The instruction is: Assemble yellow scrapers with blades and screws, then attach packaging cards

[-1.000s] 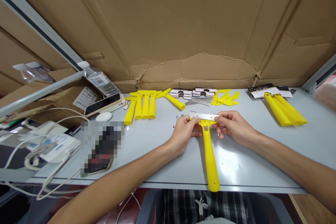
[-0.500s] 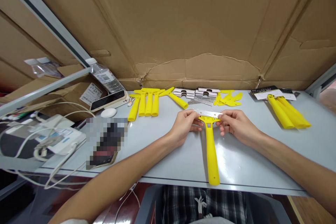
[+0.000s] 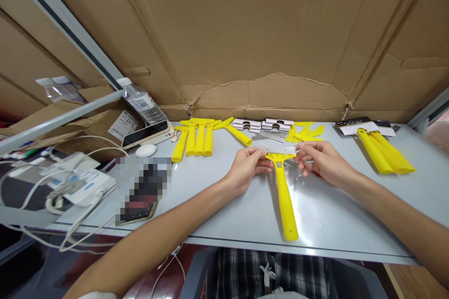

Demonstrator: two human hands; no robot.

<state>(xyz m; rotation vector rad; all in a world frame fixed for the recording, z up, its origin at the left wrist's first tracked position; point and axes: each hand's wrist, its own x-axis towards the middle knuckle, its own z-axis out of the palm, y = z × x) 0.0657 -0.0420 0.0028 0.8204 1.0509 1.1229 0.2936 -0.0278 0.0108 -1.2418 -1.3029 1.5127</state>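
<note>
A yellow scraper handle (image 3: pixel 286 201) points toward me over the front of the desk, its wide head away from me. Along the head lies a thin, shiny metal blade (image 3: pixel 280 150), washed out by glare. My left hand (image 3: pixel 248 168) pinches the left end of the head and blade between thumb and fingers. Just beside the right end is my right hand (image 3: pixel 321 161), its fingers loosely bent and apart; whether a fingertip still touches the blade is unclear. Behind the hands are loose metal blades (image 3: pixel 271 136) and flat yellow plastic pieces (image 3: pixel 307 133).
Several yellow handles (image 3: pixel 199 139) stand in a row at back left. White-and-black cards (image 3: pixel 277 124) lie at the back middle. More yellow handles (image 3: pixel 389 152) with cards rest at right. A blurred-out phone (image 3: pixel 140 196), cables (image 3: pixel 56 191) and a bottle (image 3: pixel 145 105) occupy the left side.
My right hand has shifted slightly right, away from the blade's end, and its fingers have loosened. The handle's lower end has swung a little right. My left hand keeps its grip.
</note>
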